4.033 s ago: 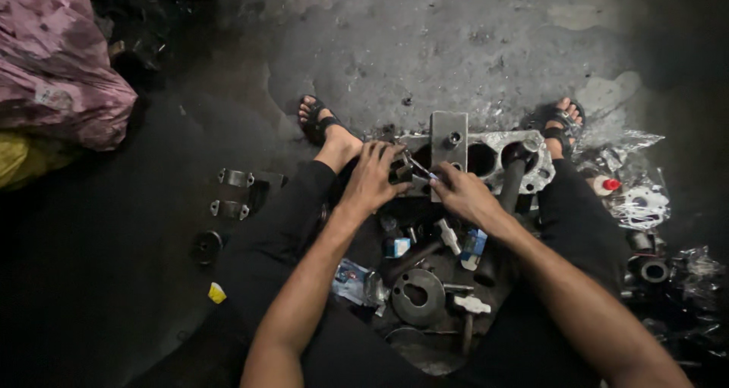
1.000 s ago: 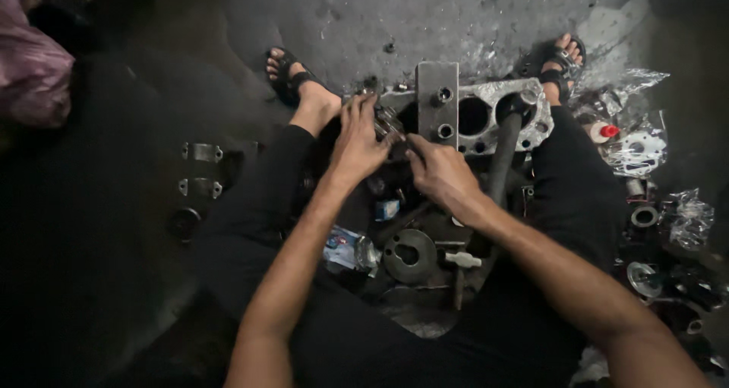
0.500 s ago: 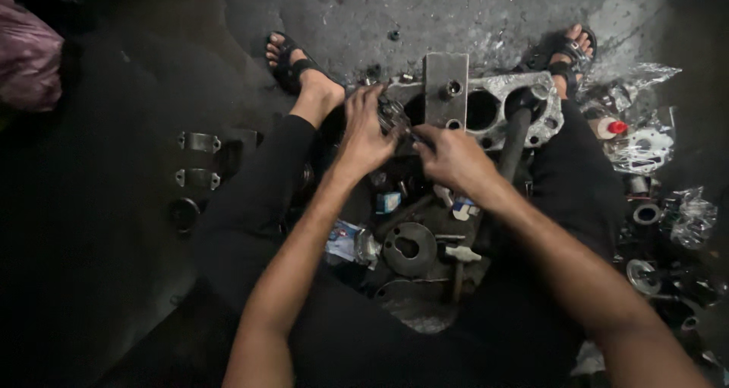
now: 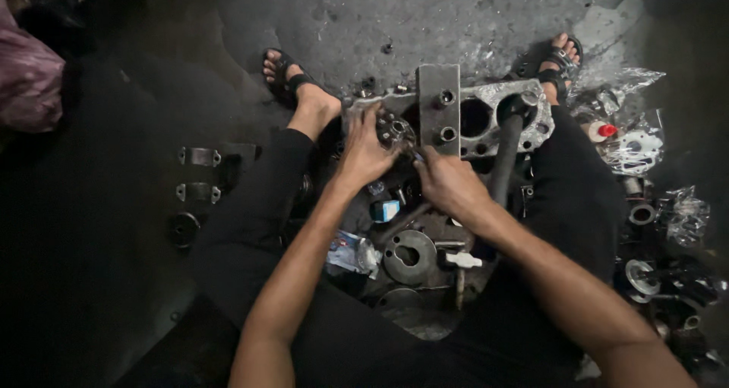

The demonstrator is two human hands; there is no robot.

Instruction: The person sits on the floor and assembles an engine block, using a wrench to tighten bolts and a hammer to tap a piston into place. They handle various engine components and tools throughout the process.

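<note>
Your left hand (image 4: 366, 149) grips a small round part (image 4: 396, 130) on the metal block (image 4: 486, 115) far between your feet. Your right hand (image 4: 448, 183) is closed on a thin tool (image 4: 410, 215). The part looks not yet set, and many pieces lie loose

1. The scene is dim overall; the left side and lower corners sink into near black.
2. Light falls from above onto the concrete floor (image 4: 456, 16), the brightest patch.
3. Crinkled plastic wrap (image 4: 630, 84) at right throws small glints.
4. Focus is fair at centre; edges bend and soften with wide-angle distortion.
</note>
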